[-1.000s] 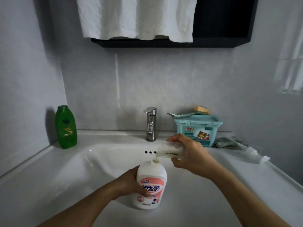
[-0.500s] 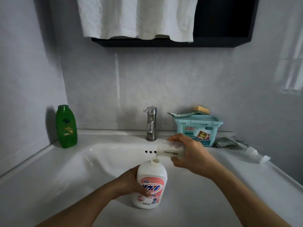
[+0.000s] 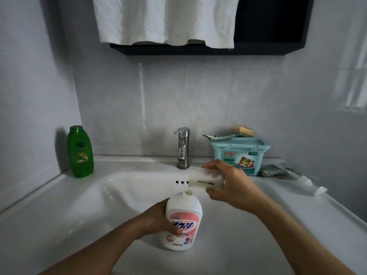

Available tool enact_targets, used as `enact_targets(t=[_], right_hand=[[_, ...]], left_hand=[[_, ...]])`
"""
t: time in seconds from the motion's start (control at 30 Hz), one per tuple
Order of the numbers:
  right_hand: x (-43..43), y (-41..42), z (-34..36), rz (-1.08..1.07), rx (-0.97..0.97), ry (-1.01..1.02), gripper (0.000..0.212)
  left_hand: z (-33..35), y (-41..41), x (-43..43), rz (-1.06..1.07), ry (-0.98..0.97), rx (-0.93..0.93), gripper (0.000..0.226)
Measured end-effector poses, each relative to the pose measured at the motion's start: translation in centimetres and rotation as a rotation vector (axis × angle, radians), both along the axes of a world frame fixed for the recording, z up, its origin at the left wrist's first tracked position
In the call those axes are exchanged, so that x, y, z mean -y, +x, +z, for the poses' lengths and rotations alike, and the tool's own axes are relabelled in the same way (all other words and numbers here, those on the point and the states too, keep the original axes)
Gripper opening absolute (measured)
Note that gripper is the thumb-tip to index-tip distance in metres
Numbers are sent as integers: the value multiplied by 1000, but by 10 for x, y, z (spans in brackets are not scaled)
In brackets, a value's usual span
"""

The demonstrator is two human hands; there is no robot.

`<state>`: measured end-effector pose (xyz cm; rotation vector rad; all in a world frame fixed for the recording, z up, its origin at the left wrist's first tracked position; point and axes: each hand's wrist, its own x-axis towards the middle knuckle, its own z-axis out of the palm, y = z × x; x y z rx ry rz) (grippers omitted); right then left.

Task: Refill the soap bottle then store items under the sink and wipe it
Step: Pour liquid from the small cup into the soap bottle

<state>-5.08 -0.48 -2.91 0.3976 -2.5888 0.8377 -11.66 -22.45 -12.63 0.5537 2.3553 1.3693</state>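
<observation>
Little has changed in the last second: the right hand [image 3: 234,185] still tips the clear bottle [image 3: 204,180], fingers [image 3: 212,165] wrapped round it. A thin white stream runs into the open neck of the soap bottle [image 3: 183,221], which stands in the sink [image 3: 99,205] at lower centre, the left hand [image 3: 158,219] curled round its side, so the refill is likely unfinished. The clear bottle reads "MAKE UP"; the soap bottle's pink label shows blue characters upside down, unreadable to me.

Pale grey tiled walls [image 3: 218,92], black wall cabinet [image 3: 268,26] overhead, white cloth [image 3: 162,18] draped over it, dim light
</observation>
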Motion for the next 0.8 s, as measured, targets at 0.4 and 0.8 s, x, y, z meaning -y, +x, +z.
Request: enact_targets(t=[0.4, 0.8], right_hand=[[0, 2, 1, 18, -10, 1, 53], [-1, 2, 1, 23, -14, -3, 53]], left_hand=[[1, 0, 0, -1, -5, 10, 64], [1, 0, 0, -3, 0, 10, 64]])
